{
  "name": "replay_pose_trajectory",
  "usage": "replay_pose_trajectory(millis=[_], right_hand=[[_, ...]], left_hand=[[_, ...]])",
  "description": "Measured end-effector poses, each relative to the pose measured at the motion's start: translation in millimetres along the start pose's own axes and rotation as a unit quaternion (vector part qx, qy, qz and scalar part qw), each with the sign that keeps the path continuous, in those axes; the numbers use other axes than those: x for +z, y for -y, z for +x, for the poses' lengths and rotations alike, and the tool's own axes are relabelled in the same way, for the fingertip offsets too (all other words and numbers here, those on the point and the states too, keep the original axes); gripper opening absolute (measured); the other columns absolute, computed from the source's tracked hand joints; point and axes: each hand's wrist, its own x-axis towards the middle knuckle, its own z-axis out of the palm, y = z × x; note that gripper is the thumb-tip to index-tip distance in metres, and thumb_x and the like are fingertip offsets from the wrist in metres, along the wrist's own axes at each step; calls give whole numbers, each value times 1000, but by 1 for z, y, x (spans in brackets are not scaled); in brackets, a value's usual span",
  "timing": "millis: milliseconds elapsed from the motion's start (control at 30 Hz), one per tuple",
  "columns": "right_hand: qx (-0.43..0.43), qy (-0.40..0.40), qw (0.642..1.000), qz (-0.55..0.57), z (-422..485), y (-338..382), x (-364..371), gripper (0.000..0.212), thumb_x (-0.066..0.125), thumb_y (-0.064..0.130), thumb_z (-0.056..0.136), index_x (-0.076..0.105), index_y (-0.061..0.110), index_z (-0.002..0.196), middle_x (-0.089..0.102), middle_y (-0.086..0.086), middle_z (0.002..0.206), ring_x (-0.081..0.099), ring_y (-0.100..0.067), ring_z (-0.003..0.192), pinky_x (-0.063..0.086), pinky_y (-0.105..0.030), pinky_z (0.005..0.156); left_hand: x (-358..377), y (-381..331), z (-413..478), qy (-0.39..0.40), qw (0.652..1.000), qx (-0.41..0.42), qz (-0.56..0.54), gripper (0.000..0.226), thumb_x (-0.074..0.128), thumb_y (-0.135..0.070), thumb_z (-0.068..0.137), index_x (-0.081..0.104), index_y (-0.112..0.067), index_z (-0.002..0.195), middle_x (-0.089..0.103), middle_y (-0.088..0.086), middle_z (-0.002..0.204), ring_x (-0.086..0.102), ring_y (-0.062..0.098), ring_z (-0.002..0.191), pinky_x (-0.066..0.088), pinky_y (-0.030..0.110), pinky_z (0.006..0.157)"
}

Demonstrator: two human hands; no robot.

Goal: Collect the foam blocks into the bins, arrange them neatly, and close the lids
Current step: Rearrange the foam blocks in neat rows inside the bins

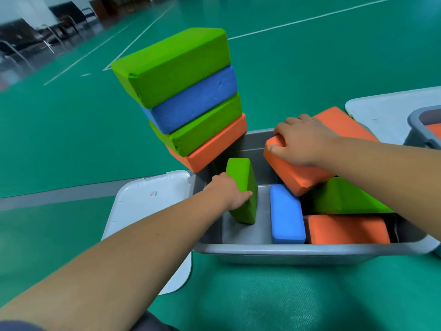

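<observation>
Filling the grey plastic bin [262, 253]: left hand [229, 192] grips an upright green foam block [243, 177], right hand [300, 142] grips a tilted orange foam block [296, 177]; stacked blocks [191, 111] and white lid [148, 206] are left to do.

Both of my grips are bare hands: left grip [229, 192], right grip [301, 140]. The left forearm [124, 254] and right forearm [381, 163] run uncovered to the edge of view. Clothing shows at the bottom edge: a dark navy fabric strip [14, 325] lower left, a dark grey cloth fold [152, 321] near centre
</observation>
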Motion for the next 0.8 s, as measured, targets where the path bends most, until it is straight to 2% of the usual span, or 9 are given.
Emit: replay_pose_trajectory(millis=[67, 133, 200, 267, 367, 500, 700, 733, 800], right_hand=[[-2, 10, 1000, 0, -2, 0, -1, 73, 38, 74, 91, 56, 23, 139, 59, -11, 134, 51, -39, 125, 43, -50, 108], [-13, 25, 1000, -5, -5, -1, -1, 78, 40, 78, 89, 52, 24, 143, 56, -10, 139, 49, -39, 129, 40, -50, 110], [-27, 39, 999, -11, -8, -2, 0, 81, 42, 80, 87, 47, 25, 147, 52, -9, 146, 45, -37, 135, 37, -50, 114], [-33, 44, 998, -8, -11, -2, 0, 82, 45, 79, 87, 44, 25, 149, 48, -9, 150, 42, -36, 139, 34, -49, 117], [-33, 43, 998, -7, -13, -1, -1, 80, 47, 75, 88, 43, 25, 150, 47, -9, 152, 40, -35, 142, 34, -49, 117], [-32, 42, 999, 0, -15, -3, -3, 81, 47, 75, 89, 41, 25, 152, 45, -8, 154, 38, -35, 143, 33, -50, 117], [-34, 43, 998, 9, -15, -6, -3, 82, 46, 75, 89, 39, 26, 153, 43, -7, 155, 37, -34, 144, 33, -51, 118], [-36, 43, 998, 9, -14, -6, -2, 82, 47, 75, 89, 39, 26, 153, 43, -7, 156, 36, -34, 144, 33, -51, 118], [-37, 42, 998, 9, -13, -6, -2, 82, 47, 75, 89, 38, 26, 154, 43, -8, 156, 36, -34, 144, 32, -51, 118]], left_hand=[[-1, 1, 0, 24, 1000, 7, -9, 87, 57, -71, 93, 51, 5, 134, 64, 20, 127, 66, 37, 115, 54, 40, 89], [-1, 0, 0, 61, 997, -6, -55, 70, 57, -66, 95, 63, 1, 113, 72, 18, 98, 76, 35, 81, 61, 37, 73], [-1, 0, 1, 61, 993, -20, -96, 62, 59, -63, 94, 66, -2, 102, 72, 13, 84, 75, 32, 63, 63, 36, 64], [-3, -1, 3, 13, 998, -3, -57, 65, 56, -64, 96, 68, -1, 105, 68, 10, 88, 73, 33, 82, 55, 35, 68], [-6, -2, 4, -35, 999, 15, 15, 69, 45, -62, 103, 69, 1, 108, 67, 18, 103, 65, 38, 109, 48, 38, 82], [-1, 4, 13, -49, 999, -4, 5, 71, 40, -61, 105, 73, 2, 104, 74, 19, 105, 68, 37, 108, 52, 36, 89], [-3, 9, 14, -20, 997, -23, 70, 67, 30, -55, 110, 67, 0, 122, 69, 20, 119, 65, 37, 116, 48, 37, 87], [-6, 8, 11, -4, 997, -22, 69, 62, 28, -50, 111, 61, -5, 136, 68, 19, 120, 65, 36, 115, 48, 37, 84], [-11, 5, 6, 6, 998, -9, 67, 50, 25, -33, 115, 26, -25, 164, 63, 18, 127, 65, 36, 119, 51, 40, 88]])
